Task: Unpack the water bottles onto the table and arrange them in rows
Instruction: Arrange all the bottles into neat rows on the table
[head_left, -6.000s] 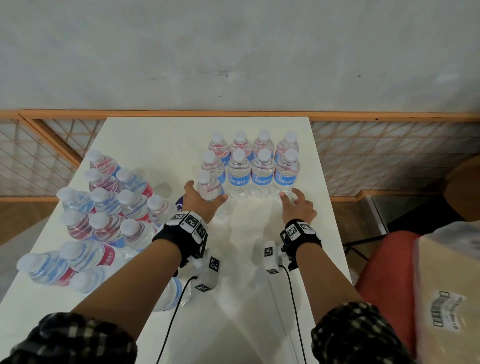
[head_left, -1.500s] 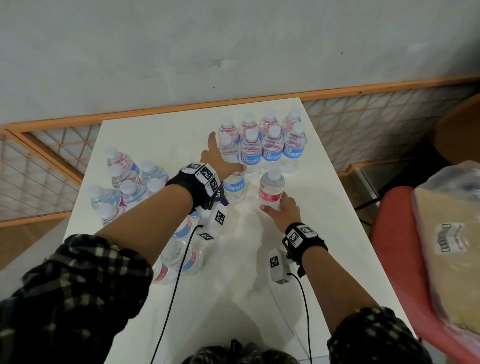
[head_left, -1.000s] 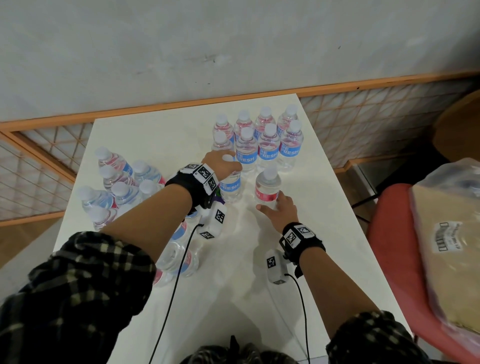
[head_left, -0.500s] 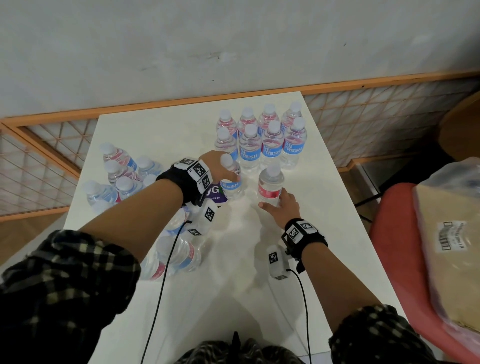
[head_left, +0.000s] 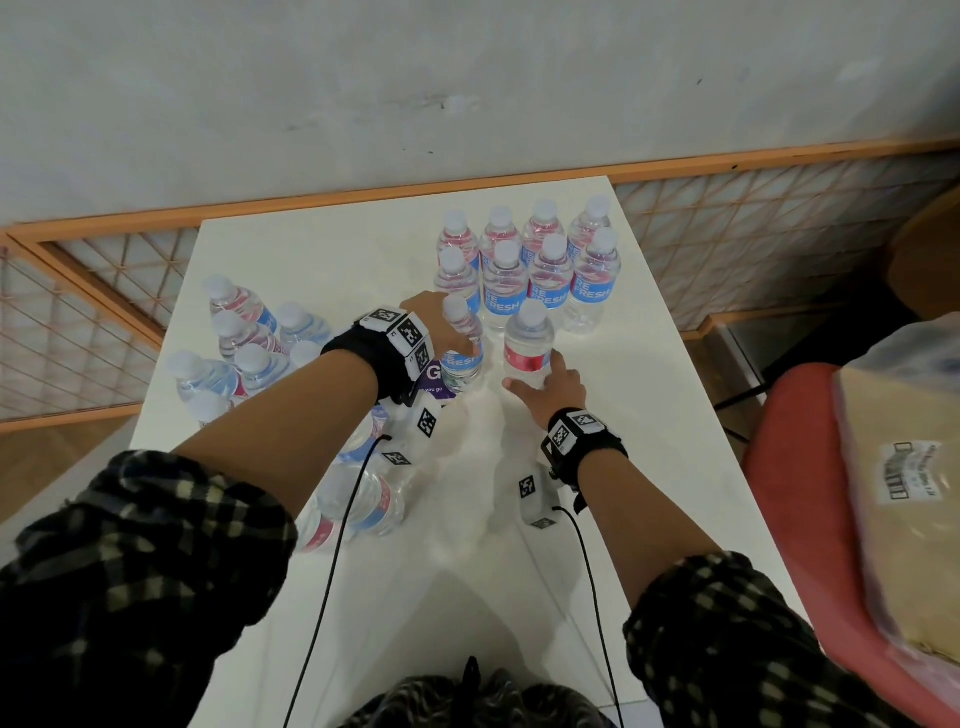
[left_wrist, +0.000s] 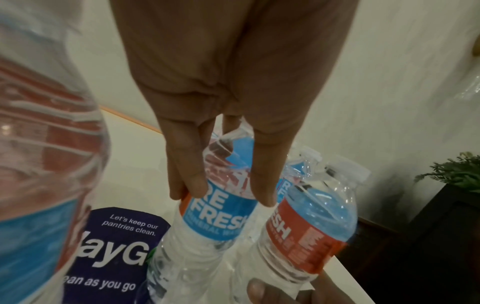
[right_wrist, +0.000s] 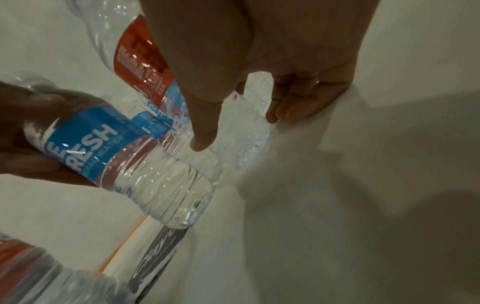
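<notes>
Bottle in left hand: a clear water bottle (head_left: 461, 347) with a blue label, leaning, on the white table (head_left: 644, 415) just in front of the arranged rows.
Left hand: the left hand (head_left: 435, 326) is clamped round that bottle's upper body, fingers (left_wrist: 192, 172) curled over the label.
Bottle at right hand: a bottle with a red label side (head_left: 527, 347) stands upright just right of the first.
Right hand: the right hand (head_left: 549, 388) holds its lower body, thumb and fingers on either side.
Arranged rows: two rows of four upright bottles (head_left: 540, 260) at the far right of the table.
Unsorted bottles: a loose cluster (head_left: 244, 343) on the left, some lying down.
Sticker: a purple label (left_wrist: 116, 251) on the table beside the held bottle.
</notes>
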